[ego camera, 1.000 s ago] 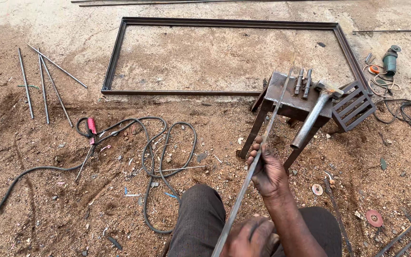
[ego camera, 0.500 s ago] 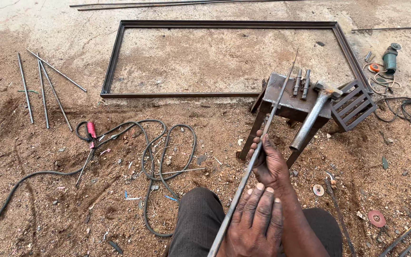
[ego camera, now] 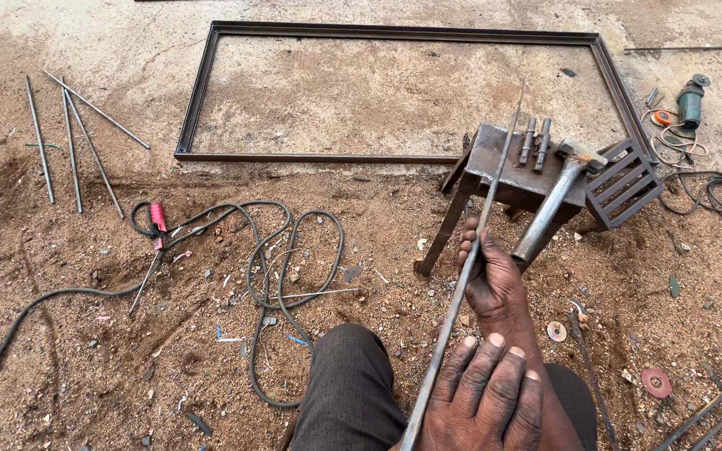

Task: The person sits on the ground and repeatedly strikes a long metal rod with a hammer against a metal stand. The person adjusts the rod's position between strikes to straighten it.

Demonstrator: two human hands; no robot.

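Here, right of centre, the right hand (ego camera: pixel 488 280) closes around a thin steel rod (ego camera: pixel 471 250) lying across the small metal desk (ego camera: pixel 511 171); the left hand (ego camera: pixel 482 401) clasps its lower end.

A long steel rod (ego camera: pixel 466 276) is gripped by the right hand (ego camera: pixel 490 276) just short of the small metal stool (ego camera: pixel 495 171), the left hand (ego camera: pixel 482 401) laid nearer. A hammer (ego camera: pixel 555 196) is leaned on the stool; a rectangular frame (ego camera: pixel 403 92) is laid beyond it.
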